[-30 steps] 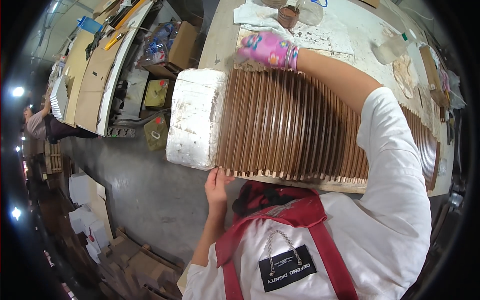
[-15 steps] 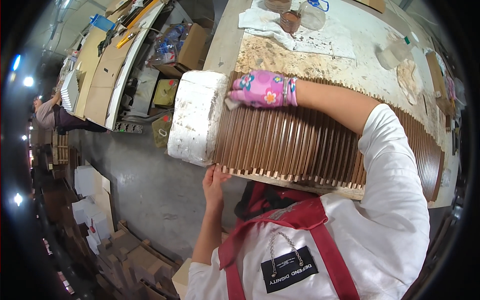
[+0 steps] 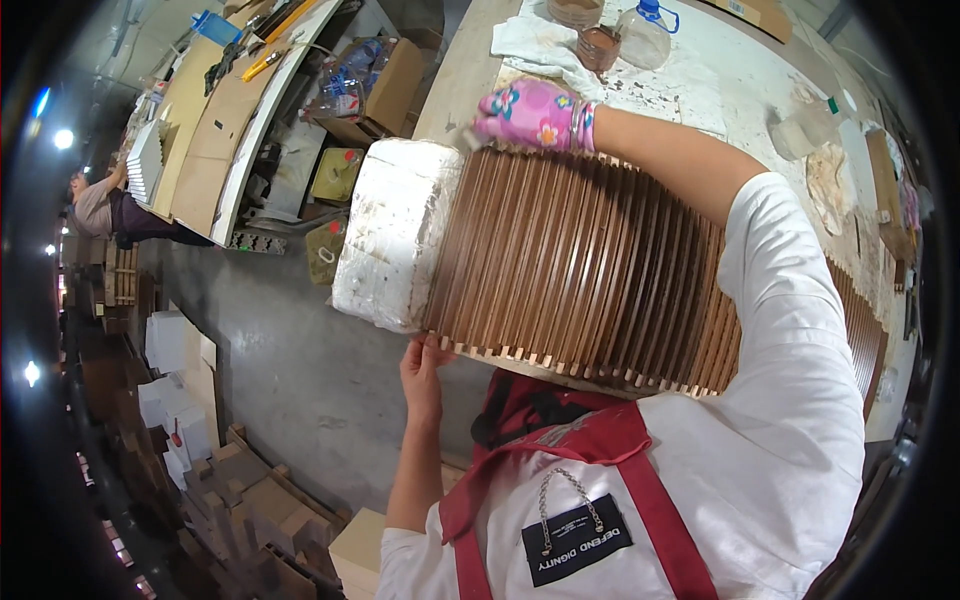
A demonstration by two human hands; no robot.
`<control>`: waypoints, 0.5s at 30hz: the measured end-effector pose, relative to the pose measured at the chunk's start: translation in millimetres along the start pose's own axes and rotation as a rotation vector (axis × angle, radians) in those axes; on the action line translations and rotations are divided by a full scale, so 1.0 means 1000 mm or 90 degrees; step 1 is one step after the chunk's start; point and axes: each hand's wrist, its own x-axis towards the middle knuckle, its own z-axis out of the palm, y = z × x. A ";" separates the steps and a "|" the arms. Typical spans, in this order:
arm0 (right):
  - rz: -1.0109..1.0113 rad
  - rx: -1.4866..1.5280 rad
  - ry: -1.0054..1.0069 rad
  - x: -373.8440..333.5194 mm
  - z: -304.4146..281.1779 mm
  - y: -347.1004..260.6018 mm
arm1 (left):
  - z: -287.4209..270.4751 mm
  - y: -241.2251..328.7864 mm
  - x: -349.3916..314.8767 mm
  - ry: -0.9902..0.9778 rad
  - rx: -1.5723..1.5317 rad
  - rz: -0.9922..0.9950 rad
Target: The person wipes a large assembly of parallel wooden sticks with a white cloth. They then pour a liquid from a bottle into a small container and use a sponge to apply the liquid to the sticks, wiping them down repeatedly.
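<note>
Brown wooden strips point(image 3: 560, 255) stand packed side by side in a long row on the workbench, their pale ends facing me. A white wrapped block point(image 3: 396, 235) lies against the row's left end. My right hand point(image 3: 535, 116), in a pink flowered glove, is at the far ends of the leftmost strips. Its fingers are closed on a small pale pad point(image 3: 473, 139), mostly hidden by the glove. My bare left hand point(image 3: 422, 372) pinches the near end of a strip beside the block's corner; the fingertips are partly hidden.
On the bench's far side are a jug with a blue cap point(image 3: 645, 35), a cup of brown liquid point(image 3: 598, 48) and a stained white cloth point(image 3: 540, 40). A clear bottle point(image 3: 805, 130) lies to the right. Another person point(image 3: 95, 205) stands at far left.
My right hand has moved away from me along the strips, from over their upper part to their far ends, with the pad. My left hand stays at the near end.
</note>
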 end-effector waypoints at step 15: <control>0.492 0.314 -0.016 -0.019 -0.024 -0.022 | -0.005 0.012 -0.006 -0.017 0.065 -0.056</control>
